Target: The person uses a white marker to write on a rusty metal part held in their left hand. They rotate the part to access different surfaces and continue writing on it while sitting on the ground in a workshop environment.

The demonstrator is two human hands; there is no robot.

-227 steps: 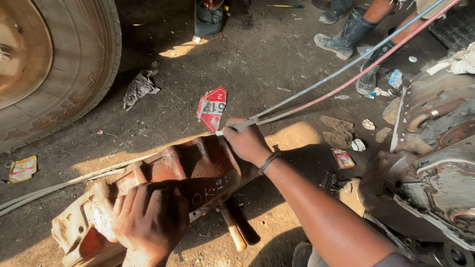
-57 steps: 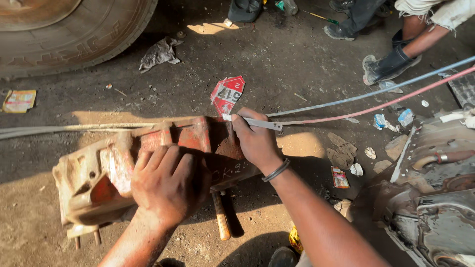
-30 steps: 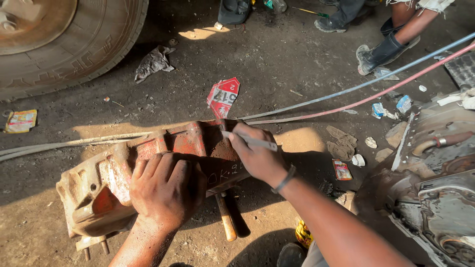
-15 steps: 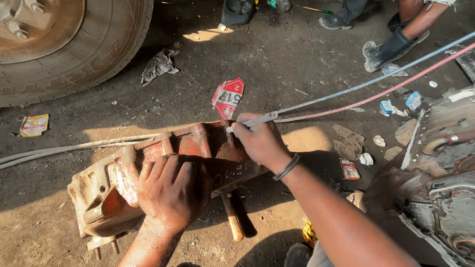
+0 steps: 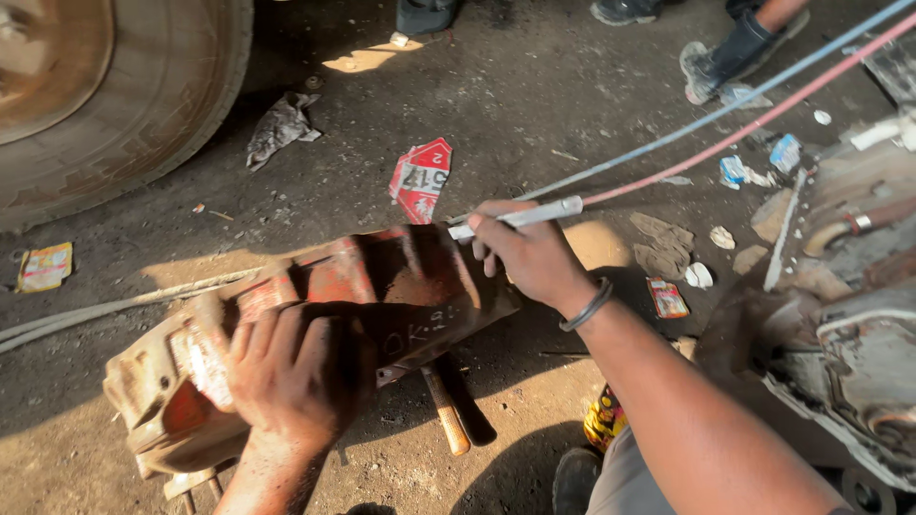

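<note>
Head view: a white marker [image 5: 520, 217] is held in the right hand [image 5: 530, 256] over a rusty red metal casing [image 5: 372, 286] on the ground, pressed flat by the left hand [image 5: 296, 367], a red-and-white torn packet [image 5: 420, 178] lying just beyond.

hoses [image 5: 725, 110] crossing above, tyre [image 5: 124, 105] blocking left

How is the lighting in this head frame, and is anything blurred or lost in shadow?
Head view: hard sunlight, deep shadows. The left hand on the rusty red metal casting is slightly soft; the right hand holding a white marker is sharp. The wooden handle lies in shadow.
</note>
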